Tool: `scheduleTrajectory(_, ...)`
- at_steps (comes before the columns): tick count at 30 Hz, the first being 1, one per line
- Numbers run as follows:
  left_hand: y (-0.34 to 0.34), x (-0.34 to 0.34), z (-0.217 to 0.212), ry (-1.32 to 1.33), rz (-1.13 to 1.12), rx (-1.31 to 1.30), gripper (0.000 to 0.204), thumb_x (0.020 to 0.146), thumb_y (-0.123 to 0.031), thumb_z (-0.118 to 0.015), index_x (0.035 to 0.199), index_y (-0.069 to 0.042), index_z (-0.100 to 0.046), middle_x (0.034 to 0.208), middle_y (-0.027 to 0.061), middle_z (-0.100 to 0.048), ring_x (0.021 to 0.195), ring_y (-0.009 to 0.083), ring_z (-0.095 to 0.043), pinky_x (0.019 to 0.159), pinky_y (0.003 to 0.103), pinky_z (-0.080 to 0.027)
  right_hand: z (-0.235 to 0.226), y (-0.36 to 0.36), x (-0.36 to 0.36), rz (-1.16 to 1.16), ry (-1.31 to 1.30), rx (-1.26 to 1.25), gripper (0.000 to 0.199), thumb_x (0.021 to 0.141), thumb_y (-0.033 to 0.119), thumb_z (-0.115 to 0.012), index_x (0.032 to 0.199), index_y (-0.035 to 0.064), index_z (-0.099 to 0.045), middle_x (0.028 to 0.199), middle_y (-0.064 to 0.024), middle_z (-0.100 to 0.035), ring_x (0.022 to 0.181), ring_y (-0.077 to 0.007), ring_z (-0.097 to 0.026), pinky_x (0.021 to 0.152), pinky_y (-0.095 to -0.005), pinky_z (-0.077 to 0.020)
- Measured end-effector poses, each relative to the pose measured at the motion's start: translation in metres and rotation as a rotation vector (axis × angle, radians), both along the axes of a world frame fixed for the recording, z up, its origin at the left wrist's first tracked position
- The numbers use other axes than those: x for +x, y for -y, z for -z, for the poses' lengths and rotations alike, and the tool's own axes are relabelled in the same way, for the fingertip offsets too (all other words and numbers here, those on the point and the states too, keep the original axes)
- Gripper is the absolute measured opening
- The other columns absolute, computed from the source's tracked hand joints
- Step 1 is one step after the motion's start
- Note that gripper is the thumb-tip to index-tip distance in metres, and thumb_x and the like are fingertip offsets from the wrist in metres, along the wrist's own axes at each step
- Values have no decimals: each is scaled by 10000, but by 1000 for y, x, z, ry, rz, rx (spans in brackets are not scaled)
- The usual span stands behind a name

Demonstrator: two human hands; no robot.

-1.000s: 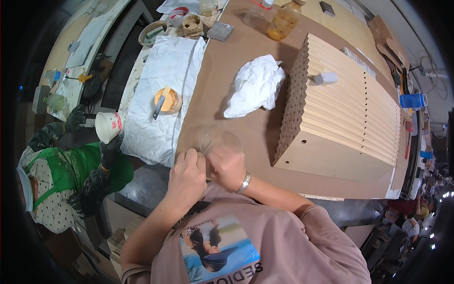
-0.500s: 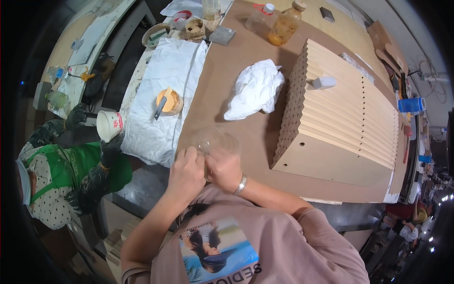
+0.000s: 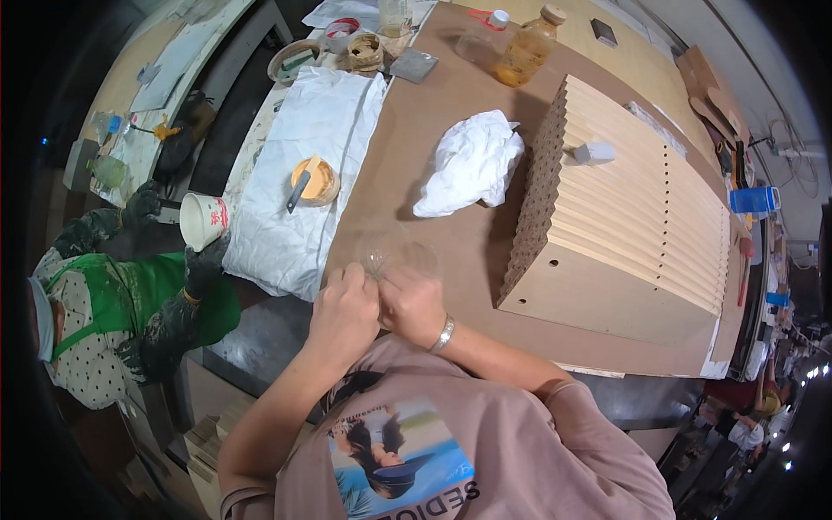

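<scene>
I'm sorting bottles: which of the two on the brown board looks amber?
The right bottle, with the tan cap; the left bottle looks colourless.

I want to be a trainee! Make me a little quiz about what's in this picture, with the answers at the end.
1. True or false: the small pale block rests on the ridged wooden piece.

2. Pick one. What are the left hand and right hand holding?
A) a hammer
B) clear plastic
C) a paintbrush

3. Fill in the colour: the tub of orange paste stands on a ____ cloth.

Key: 1. True. 2. B. 3. White.
</scene>
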State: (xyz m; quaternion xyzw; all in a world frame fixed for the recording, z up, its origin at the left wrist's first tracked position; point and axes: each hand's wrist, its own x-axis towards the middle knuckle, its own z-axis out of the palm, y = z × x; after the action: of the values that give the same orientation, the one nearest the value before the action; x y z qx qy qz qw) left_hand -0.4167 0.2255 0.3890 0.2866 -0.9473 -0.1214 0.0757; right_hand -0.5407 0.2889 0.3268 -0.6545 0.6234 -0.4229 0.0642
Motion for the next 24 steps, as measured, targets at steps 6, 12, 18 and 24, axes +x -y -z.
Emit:
scheduleTrajectory(6, -2, 3, -6, 11, -3, 5, 113, 685, 28, -559, 793, 58, -574, 860, 176, -510, 797, 352, -566, 652, 436, -511, -4, 4, -8, 91, 41, 26, 130, 585, 50, -620, 689, 76, -546, 663, -81, -522, 622, -277, -561, 513, -408, -452)
scheduleTrajectory(12, -5, 7, -5, -5, -18, -10, 193, 672, 31, -567, 855, 83, -596, 884, 182, -527, 793, 355, -570, 650, 431, -515, -1, 7, -14, 124, 19, -29, 132, 584, 24, -630, 673, 83, -552, 635, -85, -514, 587, -292, -542, 513, -416, -443)
scheduleTrajectory(18, 0, 0, 3, -14, 9, -24, 159, 674, 19, -569, 825, 61, -587, 876, 171, -518, 807, 341, -563, 641, 414, -518, 2, -1, -9, 27, -54, -44, 166, 557, 48, -638, 675, 73, -525, 714, -79, -531, 665, -265, -566, 538, -401, -458)
scheduleTrajectory(24, 5, -2, 12, 5, 31, -49, 106, 674, -3, -581, 774, 31, -570, 865, 156, -505, 804, 323, -554, 627, 393, -522, -3, 2, -8, 4, -11, -77, 171, 551, 39, -631, 627, 71, -481, 636, -82, -474, 584, -283, -516, 493, -406, -420)
